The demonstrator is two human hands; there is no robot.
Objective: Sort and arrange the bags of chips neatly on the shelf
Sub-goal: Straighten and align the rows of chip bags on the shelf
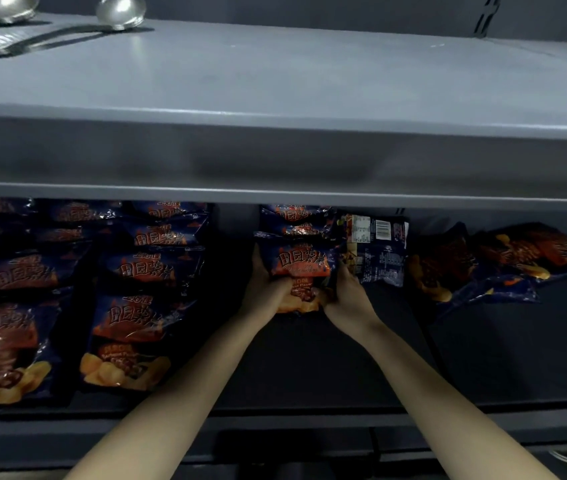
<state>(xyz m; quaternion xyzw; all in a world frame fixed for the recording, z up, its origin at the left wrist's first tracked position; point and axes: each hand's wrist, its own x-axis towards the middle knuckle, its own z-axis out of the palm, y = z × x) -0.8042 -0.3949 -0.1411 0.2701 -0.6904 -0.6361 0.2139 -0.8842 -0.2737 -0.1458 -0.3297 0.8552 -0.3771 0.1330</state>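
I hold one chip bag (304,265) on the lower shelf (309,358), left hand (264,287) fingers grasping its left side, right hand (346,297) fingers its right side, loose bags (489,261) further right

The head camera looks forward and down, near the lower shelf (482,341).

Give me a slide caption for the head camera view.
Restocking: left hand and right hand grip a chip bag on the lower shelf beside neat rows.
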